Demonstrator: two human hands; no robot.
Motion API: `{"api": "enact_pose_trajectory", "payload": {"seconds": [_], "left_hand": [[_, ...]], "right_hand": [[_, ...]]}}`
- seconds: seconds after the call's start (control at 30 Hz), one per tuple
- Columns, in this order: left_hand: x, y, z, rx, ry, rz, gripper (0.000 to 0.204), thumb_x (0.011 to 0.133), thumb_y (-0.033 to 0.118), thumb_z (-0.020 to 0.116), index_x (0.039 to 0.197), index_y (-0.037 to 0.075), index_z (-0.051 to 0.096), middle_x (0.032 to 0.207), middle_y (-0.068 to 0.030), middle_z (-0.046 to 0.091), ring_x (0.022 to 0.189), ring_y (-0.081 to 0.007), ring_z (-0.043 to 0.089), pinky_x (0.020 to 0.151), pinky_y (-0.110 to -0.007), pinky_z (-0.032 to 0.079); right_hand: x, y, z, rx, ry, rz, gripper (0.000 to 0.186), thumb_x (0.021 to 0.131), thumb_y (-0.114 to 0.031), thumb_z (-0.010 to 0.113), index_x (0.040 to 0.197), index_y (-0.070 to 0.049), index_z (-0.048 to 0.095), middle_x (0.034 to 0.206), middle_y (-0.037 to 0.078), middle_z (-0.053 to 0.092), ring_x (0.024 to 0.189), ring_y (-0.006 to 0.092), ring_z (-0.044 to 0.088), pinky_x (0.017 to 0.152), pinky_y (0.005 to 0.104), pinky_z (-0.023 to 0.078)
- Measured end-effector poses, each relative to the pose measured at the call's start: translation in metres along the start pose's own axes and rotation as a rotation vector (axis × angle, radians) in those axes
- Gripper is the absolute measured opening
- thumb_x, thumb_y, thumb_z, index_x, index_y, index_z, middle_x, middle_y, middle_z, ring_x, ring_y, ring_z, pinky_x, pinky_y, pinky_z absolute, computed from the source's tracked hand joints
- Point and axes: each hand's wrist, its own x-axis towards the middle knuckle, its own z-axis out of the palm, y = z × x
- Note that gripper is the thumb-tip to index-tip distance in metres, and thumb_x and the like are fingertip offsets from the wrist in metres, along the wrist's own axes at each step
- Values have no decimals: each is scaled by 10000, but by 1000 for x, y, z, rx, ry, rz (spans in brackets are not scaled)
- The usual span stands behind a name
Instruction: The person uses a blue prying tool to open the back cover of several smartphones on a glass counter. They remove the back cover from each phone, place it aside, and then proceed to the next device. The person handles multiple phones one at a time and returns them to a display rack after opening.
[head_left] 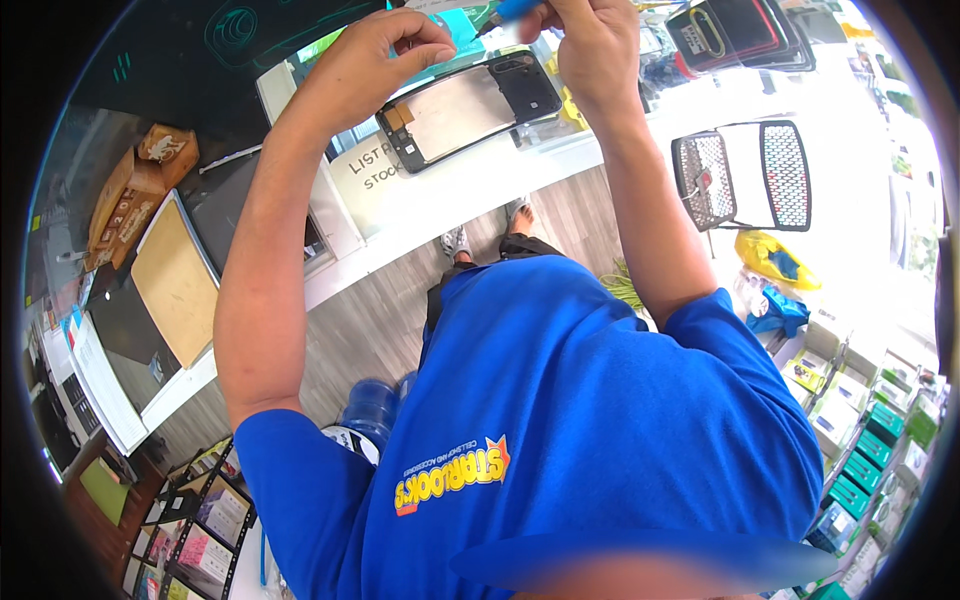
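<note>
On the white counter lies an opened phone, a black frame around a bare silvery plate, with an orange-brown patch at its left end. Just above the phone's upper left edge is my left hand, fingers curled in and thumb stretched toward the index fingertip; anything pinched there is too small to make out. My right hand, at the top edge of the picture, grips a blue pen-like tool whose dark tip points down and left. Behind the phone shows a teal surface, partly hidden by my hands.
A dark mat covers the upper left. On the left are a brown cardboard box and a tan panel. Toward the right stand a mesh rack and a yellow bag. Shelves of boxed goods line the lower right.
</note>
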Motion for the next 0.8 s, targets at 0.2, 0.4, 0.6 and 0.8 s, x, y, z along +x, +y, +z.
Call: {"api": "enact_pose_trajectory", "payload": {"seconds": [0.2,0.4,0.6,0.8], "left_hand": [[10,1,-19,143,-141,272,226,947,215,697,1075,48,781,997,-101,702,978,-213,651,877,-362,505],[8,7,-20,-152,-29,69,232,928,196,697,1069,27,770,987,-100,696,957,-207,658,859,-347,518],[9,0,-27,-307,-11,-56,267,945,199,688,1124,11,751,980,-51,724,890,-135,645,800,-302,525],[13,-14,-44,-504,-89,-54,321,1013,194,604,1229,-19,707,1082,-67,732,995,-144,654,930,-305,524]], "right_hand": [[-14,-4,0,-26,-60,65,462,1082,-454,607,996,-6,679,799,56,697,623,86,615,569,228,484],[-38,-19,33,-77,-248,78,462,1076,-452,625,1036,-7,744,809,40,700,672,77,604,605,244,488],[-37,-35,59,-142,-284,85,498,1059,-465,651,1108,24,730,801,31,684,739,90,627,641,271,503],[-33,-35,72,-142,-361,140,511,1054,-434,665,1122,72,689,824,55,673,701,108,666,602,274,579]]}}
